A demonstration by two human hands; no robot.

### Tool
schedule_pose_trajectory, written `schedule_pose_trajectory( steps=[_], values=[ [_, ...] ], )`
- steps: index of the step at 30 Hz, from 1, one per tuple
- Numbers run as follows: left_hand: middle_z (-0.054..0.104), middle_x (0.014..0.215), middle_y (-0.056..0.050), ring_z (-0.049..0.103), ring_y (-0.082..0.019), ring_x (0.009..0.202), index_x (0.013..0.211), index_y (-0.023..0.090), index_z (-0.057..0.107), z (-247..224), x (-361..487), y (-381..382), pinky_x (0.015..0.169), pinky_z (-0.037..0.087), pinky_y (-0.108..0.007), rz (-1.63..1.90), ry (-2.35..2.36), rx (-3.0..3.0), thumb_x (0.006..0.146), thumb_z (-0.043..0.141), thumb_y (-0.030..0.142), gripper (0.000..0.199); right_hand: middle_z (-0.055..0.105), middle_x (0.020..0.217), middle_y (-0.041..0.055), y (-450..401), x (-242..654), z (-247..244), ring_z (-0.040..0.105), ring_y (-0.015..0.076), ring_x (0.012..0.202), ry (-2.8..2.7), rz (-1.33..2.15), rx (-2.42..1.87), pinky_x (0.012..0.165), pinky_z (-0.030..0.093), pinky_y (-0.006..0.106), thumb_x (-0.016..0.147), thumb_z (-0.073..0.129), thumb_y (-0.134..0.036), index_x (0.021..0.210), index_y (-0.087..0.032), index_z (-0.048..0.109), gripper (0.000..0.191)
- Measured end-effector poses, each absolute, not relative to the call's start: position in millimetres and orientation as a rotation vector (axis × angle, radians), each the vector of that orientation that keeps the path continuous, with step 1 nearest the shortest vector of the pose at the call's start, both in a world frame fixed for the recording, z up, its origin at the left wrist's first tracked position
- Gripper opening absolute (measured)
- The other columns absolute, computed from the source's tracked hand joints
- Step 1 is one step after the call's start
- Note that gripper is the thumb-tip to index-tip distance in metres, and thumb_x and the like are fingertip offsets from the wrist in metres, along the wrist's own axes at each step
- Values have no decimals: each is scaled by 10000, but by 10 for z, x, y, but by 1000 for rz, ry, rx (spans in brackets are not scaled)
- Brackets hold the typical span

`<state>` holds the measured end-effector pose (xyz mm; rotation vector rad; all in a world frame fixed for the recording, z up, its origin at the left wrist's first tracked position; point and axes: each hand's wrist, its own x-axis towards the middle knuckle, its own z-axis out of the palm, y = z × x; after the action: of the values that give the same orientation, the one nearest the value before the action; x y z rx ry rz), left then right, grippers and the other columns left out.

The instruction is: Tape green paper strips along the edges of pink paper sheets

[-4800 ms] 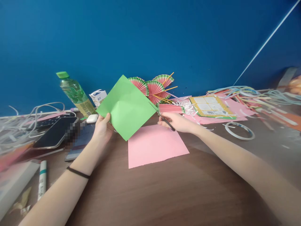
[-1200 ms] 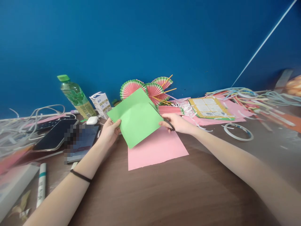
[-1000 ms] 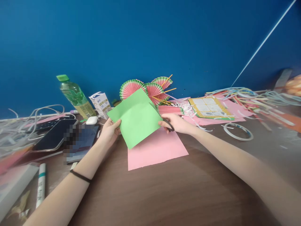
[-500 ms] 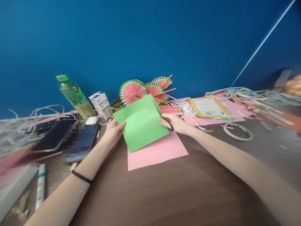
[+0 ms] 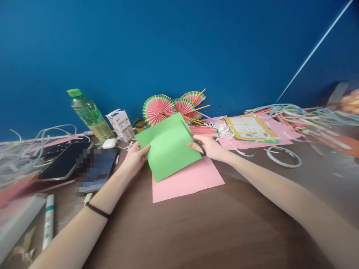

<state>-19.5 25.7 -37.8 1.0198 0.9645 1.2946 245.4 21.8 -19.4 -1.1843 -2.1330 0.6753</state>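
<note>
A sheet of green paper (image 5: 171, 149) is held up and tilted in front of me, above a pink sheet (image 5: 187, 183) on the table. My left hand (image 5: 136, 156) grips the green paper by its left edge, thumb on top. At the right edge my right hand (image 5: 206, 147) has fingers through the dark handle of scissors (image 5: 202, 149). The blades are mostly hidden behind the green paper, where a narrow strip stands partly apart along the right edge. My right thumb lies against the paper.
Pink-and-green paper fans (image 5: 159, 109) lean on the blue wall. On the left are a bottle (image 5: 91, 116), a carton (image 5: 121, 126), phones (image 5: 66, 160) and a marker (image 5: 48, 222). A tape roll (image 5: 284, 156) and paper strips (image 5: 291, 110) lie on the right.
</note>
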Motion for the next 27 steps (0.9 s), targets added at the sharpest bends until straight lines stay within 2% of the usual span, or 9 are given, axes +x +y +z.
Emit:
schedule_pose_trajectory(
  steps=[9, 15, 22, 27],
  values=[
    [707, 891, -49, 672, -166, 752, 932, 169, 583, -409, -201, 265, 669, 560, -258, 1279, 964, 1042, 655, 667, 117, 295, 205, 598, -59, 220, 2459, -193, 239, 81, 533, -2127, 719, -1197, 519, 204, 238, 774, 418, -672, 640, -211, 260, 506],
    [704, 919, -72, 675, -202, 803, 966, 155, 579, -422, -199, 264, 731, 563, -324, 1241, 980, 1052, 639, 685, 143, 344, 307, 551, -57, 210, 2452, -195, 359, 98, 508, -2092, 835, -1218, 527, 279, 245, 796, 387, -660, 647, -205, 328, 483],
    [705, 935, -76, 679, -218, 807, 1001, 162, 572, -435, -174, 251, 696, 569, -312, 1173, 980, 1091, 623, 705, 165, 400, 352, 571, -54, 216, 2456, -205, 448, 109, 481, -1962, 1005, -1211, 484, 332, 244, 779, 444, -641, 667, -207, 356, 456],
    [702, 956, -71, 676, -218, 827, 1037, 176, 559, -433, -155, 235, 713, 570, -323, 1153, 976, 1098, 638, 695, 158, 421, 349, 571, -51, 215, 2447, -213, 424, 104, 500, -1938, 960, -1222, 493, 322, 240, 780, 445, -638, 660, -209, 334, 458]
  ],
)
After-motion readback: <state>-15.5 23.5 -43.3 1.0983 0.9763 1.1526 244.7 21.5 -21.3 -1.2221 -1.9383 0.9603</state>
